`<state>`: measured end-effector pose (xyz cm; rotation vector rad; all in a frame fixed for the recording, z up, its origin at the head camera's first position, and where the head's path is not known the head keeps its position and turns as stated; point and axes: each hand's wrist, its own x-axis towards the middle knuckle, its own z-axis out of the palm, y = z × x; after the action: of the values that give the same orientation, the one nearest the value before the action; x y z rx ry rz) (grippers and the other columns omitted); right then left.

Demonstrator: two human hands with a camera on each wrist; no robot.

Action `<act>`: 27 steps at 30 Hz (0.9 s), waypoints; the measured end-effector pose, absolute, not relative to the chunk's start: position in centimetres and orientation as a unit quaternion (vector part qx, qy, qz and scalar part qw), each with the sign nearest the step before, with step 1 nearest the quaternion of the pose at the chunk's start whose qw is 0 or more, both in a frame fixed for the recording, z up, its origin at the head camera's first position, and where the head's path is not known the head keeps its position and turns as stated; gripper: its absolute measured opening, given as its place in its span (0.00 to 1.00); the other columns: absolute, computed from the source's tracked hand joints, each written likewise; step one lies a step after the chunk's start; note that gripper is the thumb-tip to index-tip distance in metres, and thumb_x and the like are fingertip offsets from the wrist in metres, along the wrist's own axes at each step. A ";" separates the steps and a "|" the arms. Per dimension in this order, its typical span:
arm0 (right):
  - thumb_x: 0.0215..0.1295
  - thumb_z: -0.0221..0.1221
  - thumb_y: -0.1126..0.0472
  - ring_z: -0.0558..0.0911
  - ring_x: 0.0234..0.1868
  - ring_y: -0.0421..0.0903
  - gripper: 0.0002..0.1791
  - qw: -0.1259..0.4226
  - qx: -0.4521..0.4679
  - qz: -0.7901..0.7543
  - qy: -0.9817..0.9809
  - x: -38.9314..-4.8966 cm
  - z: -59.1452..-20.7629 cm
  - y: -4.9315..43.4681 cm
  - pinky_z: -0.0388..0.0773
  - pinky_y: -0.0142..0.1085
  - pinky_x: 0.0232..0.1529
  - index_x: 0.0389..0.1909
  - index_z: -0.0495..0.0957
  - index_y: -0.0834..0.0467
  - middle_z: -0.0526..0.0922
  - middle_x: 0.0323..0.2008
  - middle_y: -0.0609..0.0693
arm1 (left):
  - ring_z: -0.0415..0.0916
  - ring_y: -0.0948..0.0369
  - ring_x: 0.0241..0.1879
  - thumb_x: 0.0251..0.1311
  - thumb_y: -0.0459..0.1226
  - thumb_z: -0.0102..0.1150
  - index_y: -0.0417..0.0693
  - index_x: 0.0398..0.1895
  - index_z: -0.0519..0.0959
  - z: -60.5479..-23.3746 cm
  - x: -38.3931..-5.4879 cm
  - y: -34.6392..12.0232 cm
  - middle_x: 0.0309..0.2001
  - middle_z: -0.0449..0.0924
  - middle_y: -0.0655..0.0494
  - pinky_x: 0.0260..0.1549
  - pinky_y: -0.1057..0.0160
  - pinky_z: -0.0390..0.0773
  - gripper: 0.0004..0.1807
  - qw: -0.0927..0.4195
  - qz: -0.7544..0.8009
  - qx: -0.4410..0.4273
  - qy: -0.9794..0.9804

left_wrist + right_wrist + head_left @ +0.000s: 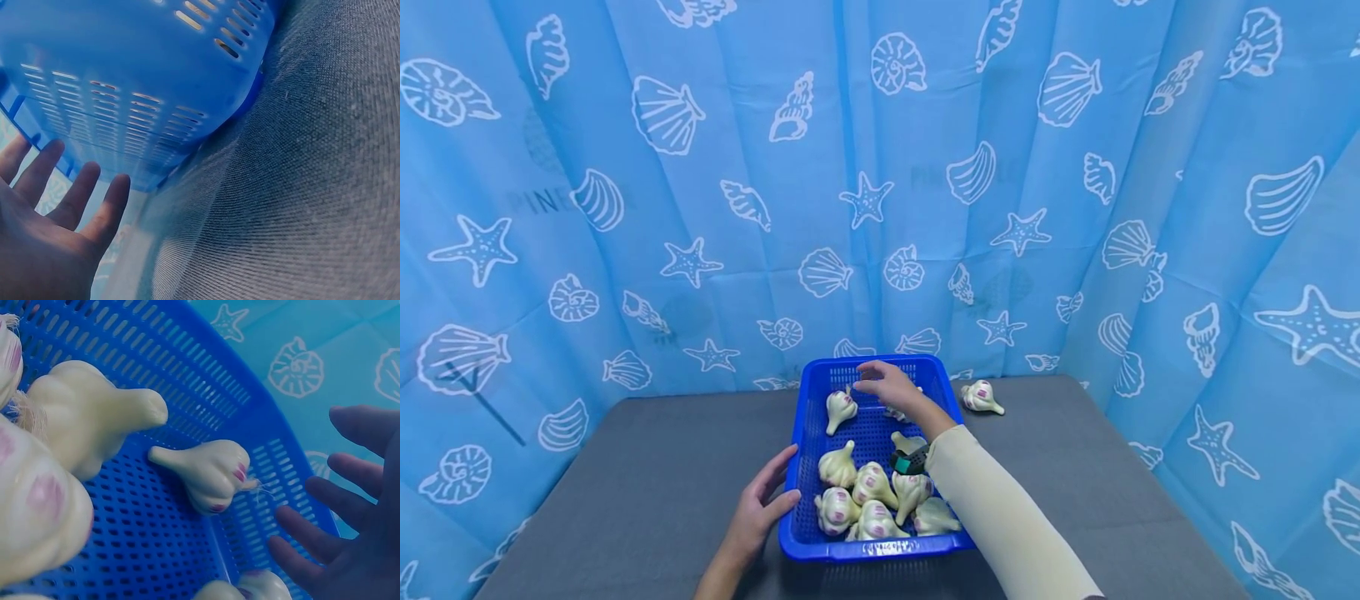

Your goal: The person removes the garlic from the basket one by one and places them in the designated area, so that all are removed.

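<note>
A blue plastic basket [805, 417] with slotted walls holds several garlic bulbs [872, 483], most of them gathered at its near end. One bulb [215, 472] lies towards the far left part, stem pointing inward. Over the far end of the basket hovers my right hand [891, 387], its fingers spread and nothing in them; the right wrist view shows them beside the slotted wall. My left hand [756, 508] is at the basket's left rim, thumb tip at the edge. In the left wrist view its fingers [112, 203] extend fairly straight along the outer wall.
A single garlic bulb [982, 397] lies outside the basket, on the grey cloth-covered table [677, 475] by the back right corner. Blue curtains [865, 208] printed with white shells and starfish hang behind the table and along its sides.
</note>
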<state>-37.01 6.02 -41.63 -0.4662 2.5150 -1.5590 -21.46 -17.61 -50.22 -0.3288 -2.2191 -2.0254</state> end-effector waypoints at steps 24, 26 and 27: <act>0.63 0.61 0.58 0.64 0.68 0.60 0.35 0.113 -0.217 -0.447 0.860 -36.9 -44.2 3.2 0.61 0.54 0.65 0.70 0.64 0.60 0.66 0.68 0.60 | 0.62 0.39 0.65 0.65 0.36 0.56 0.50 0.70 0.65 -49.9 -21.1 -17.6 0.69 0.64 0.41 0.56 0.36 0.67 0.29 0.058 -0.674 -0.114 -0.728; 0.63 0.61 0.58 0.64 0.68 0.59 0.35 0.115 -0.218 -0.443 0.862 -36.8 -44.3 3.0 0.61 0.54 0.65 0.70 0.64 0.60 0.67 0.67 0.60 | 0.63 0.39 0.64 0.65 0.36 0.56 0.50 0.70 0.65 -49.9 -21.1 -17.6 0.69 0.64 0.41 0.56 0.36 0.67 0.29 0.059 -0.673 -0.114 -0.729; 0.63 0.61 0.57 0.65 0.67 0.59 0.35 0.112 -0.218 -0.439 0.864 -36.7 -44.2 3.0 0.62 0.53 0.65 0.70 0.64 0.60 0.68 0.66 0.59 | 0.63 0.39 0.64 0.65 0.36 0.56 0.50 0.70 0.65 -49.9 -21.1 -17.6 0.69 0.64 0.41 0.56 0.36 0.67 0.29 0.059 -0.672 -0.114 -0.729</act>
<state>-36.69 2.97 -44.24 -0.6399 2.5372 -1.2899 -21.12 -17.59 -49.91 -0.3443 -2.2085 -2.0352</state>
